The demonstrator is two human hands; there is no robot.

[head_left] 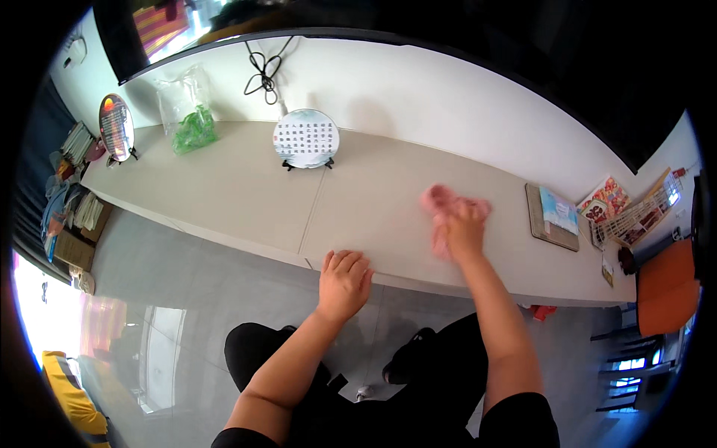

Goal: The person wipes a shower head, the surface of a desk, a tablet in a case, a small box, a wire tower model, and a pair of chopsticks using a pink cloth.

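My right hand (464, 230) presses a crumpled pink cloth (439, 200) against the top of a long beige cabinet (388, 201). The cloth bunches out around the fingers and looks slightly blurred. At the cabinet's front edge rests my left hand (345, 282), palm down and holding nothing, its fingers laid out over the edge. Farther back, beyond both hands, a round white plate with dark writing (306, 139) stands upright on a small black stand.
On the cabinet's left are a clear bag with green contents (194, 128) and a dark decorative plate (116, 128). To the right lie a notebook (551, 216) and a wire basket (638, 216). A large black screen (478, 67) overhangs the back; a cable (264, 73) dangles beneath it.
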